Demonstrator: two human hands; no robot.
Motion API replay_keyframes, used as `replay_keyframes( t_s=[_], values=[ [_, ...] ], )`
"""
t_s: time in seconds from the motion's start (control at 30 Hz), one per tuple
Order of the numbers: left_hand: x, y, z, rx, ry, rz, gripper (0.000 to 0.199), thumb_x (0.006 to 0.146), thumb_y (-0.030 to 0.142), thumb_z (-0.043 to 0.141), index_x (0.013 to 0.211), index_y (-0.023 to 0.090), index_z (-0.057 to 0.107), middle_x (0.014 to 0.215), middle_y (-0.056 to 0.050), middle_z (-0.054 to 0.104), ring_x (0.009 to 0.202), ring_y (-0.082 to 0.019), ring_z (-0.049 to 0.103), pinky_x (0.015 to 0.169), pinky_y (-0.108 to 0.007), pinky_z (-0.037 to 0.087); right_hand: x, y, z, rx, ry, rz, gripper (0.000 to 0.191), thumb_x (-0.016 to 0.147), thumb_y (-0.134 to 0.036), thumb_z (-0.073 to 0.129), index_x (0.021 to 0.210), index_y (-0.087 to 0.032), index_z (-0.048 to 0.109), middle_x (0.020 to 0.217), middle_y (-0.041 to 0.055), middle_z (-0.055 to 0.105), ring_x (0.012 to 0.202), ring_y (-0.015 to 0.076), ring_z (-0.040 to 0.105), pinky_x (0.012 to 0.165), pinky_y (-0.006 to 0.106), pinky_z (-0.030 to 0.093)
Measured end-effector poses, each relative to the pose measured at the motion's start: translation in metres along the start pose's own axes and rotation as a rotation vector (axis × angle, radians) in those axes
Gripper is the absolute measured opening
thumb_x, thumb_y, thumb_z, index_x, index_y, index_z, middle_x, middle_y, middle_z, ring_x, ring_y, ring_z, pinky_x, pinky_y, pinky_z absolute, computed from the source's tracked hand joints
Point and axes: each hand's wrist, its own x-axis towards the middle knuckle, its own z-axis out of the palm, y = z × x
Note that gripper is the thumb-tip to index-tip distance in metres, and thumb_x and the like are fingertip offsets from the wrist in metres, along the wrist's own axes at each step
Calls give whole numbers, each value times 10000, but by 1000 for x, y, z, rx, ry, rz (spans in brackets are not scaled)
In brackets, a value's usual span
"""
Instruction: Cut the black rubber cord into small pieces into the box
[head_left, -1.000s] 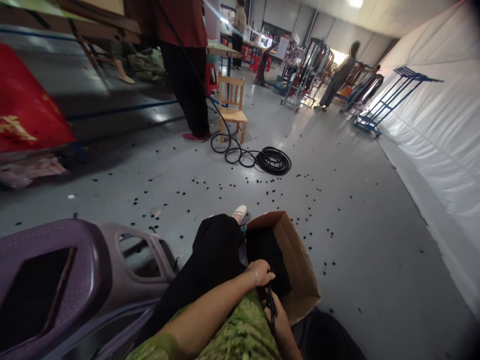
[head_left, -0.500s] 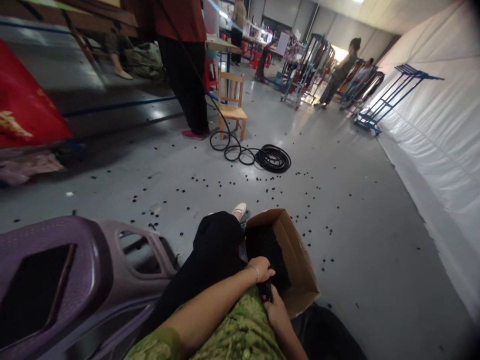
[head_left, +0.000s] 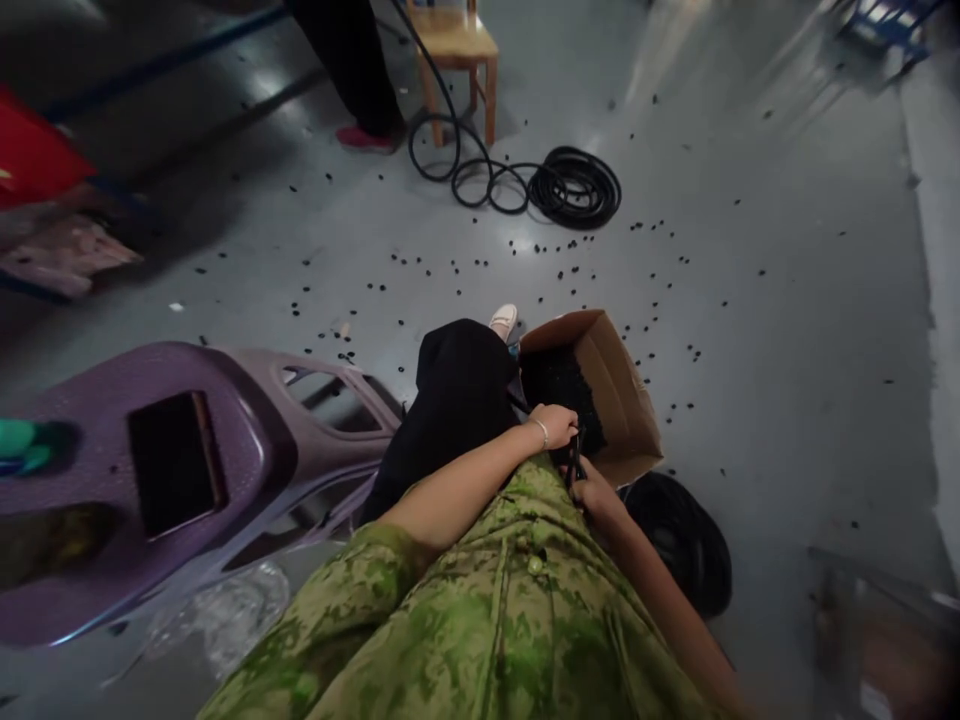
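My left hand (head_left: 556,425) is closed over the near edge of an open cardboard box (head_left: 619,400), with a bracelet on its wrist. A piece of black hose (head_left: 517,403) runs to it from the left; most of what it grips is hidden. Just below, my right hand (head_left: 598,492) is closed round a dark, scissor-like hand tool (head_left: 575,466), whose tip reaches the left fingers. Small black pieces (head_left: 559,385) fill the bottom of the box, which stands against my knee.
Many small black rings (head_left: 574,270) lie scattered over the grey floor. A coil of black hose (head_left: 581,190) lies ahead by a wooden chair (head_left: 454,40); another dark coil (head_left: 682,545) is at my right. To the left, a purple stool (head_left: 247,440) bears a phone (head_left: 174,460).
My view has tipped downward, so the far room is out of sight and the green shirt and stool show more. Both hands remain close together at the box.
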Motion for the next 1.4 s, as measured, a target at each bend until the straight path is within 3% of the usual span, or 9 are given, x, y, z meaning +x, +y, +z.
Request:
replay_keyframes(
  t_s=[0.17, 0.3, 0.57, 0.77, 1.03, 1.23, 1.4],
  values=[
    [-1, 1, 4, 51, -56, 58, 274, 938, 334, 525, 1071, 255, 751, 1133, -57, 749, 1125, -253, 661, 974, -364, 486, -11, -12, -4, 84, -34, 94, 657, 395, -187, 478, 1017, -224, 687, 763, 10, 643, 734, 210, 537, 609, 282, 397],
    [0, 2, 4, 23, -108, 26, 284, 933, 354, 540, 1070, 252, 766, 1140, -63, 748, 1103, -237, 670, 920, -307, 508, -13, -13, 3, 158, 18, 134, 717, 407, -199, 476, 1098, -234, 662, 701, -17, 588, 643, 183, 483, 549, 270, 341],
    [8, -1, 5, -107, -141, -71, 296, 919, 361, 570, 1094, 253, 783, 1139, -48, 754, 1074, -212, 682, 876, -251, 517, -5, -3, 15, 190, 142, 47, 677, 424, -232, 477, 1074, -209, 667, 736, -17, 596, 722, 193, 504, 614, 279, 361],
    [14, -3, 9, -169, -125, -120, 276, 911, 349, 587, 1067, 249, 791, 965, -24, 777, 924, -164, 703, 817, -211, 509, 5, 9, 15, 193, 147, -8, 605, 430, -276, 471, 1009, -225, 637, 710, -24, 555, 739, 193, 478, 652, 282, 359],
    [24, -11, 19, -249, -93, -94, 244, 908, 327, 588, 977, 225, 799, 849, -9, 767, 808, -134, 679, 764, -204, 505, 12, 18, 15, 221, 137, 37, 587, 421, -287, 469, 998, -247, 564, 689, -44, 508, 645, 164, 419, 585, 273, 314],
    [25, -12, 18, -198, -69, -114, 281, 933, 352, 559, 1071, 236, 776, 1009, -32, 770, 945, -160, 688, 847, -235, 507, 21, 22, 19, 232, 157, 6, 522, 426, -304, 489, 940, -245, 558, 637, -55, 485, 659, 170, 433, 628, 282, 334],
    [16, -9, 7, -59, -29, -176, 299, 944, 403, 539, 1101, 261, 750, 1196, -59, 729, 1157, -236, 637, 1020, -369, 446, 27, 26, 20, 257, 173, 15, 520, 427, -321, 504, 939, -241, 549, 622, -69, 487, 641, 159, 424, 629, 279, 331]
  ],
)
